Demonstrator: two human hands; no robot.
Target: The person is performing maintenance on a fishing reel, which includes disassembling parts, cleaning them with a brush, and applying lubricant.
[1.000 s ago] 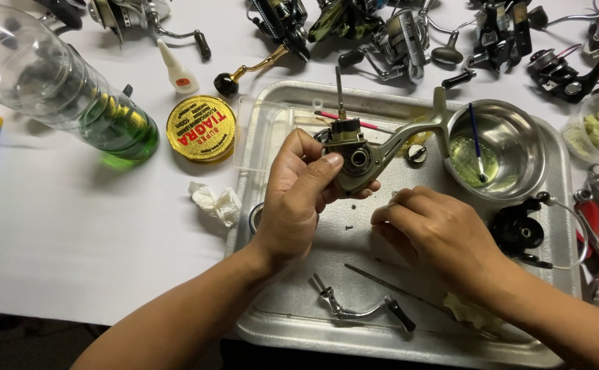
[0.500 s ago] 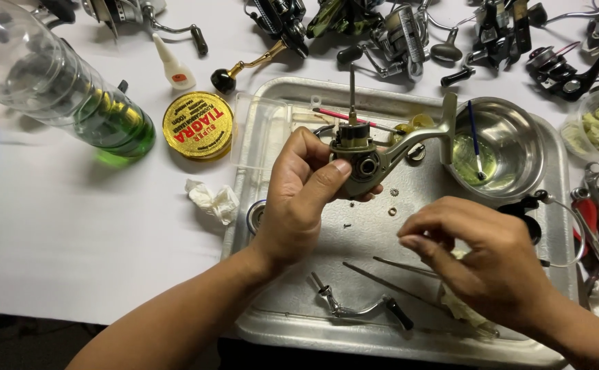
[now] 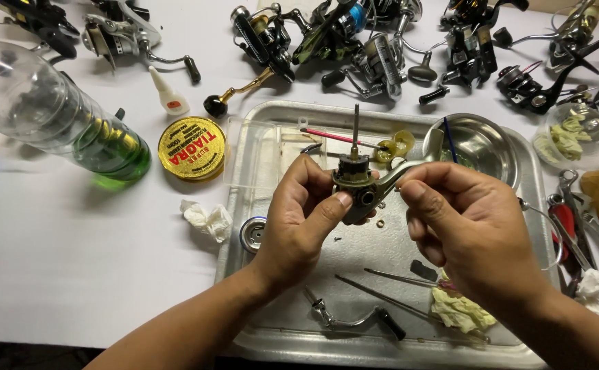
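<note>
In the head view, a fishing reel body (image 3: 356, 186) with an upright shaft is held at the centre of the frame, above a metal tray (image 3: 258, 157). It is gripped by the closed fingers of the left hand (image 3: 299, 219), thumb pressed on its side. The right hand (image 3: 467, 229) is pinched shut at the reel's stem, just right of centre. A crank handle (image 3: 354, 316) lies in the tray's lower part, a steel bowl (image 3: 481, 147) at its upper right.

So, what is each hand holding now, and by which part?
The left hand grips the reel body around its housing. The right hand pinches its stem; anything else held cannot be told.
</note>
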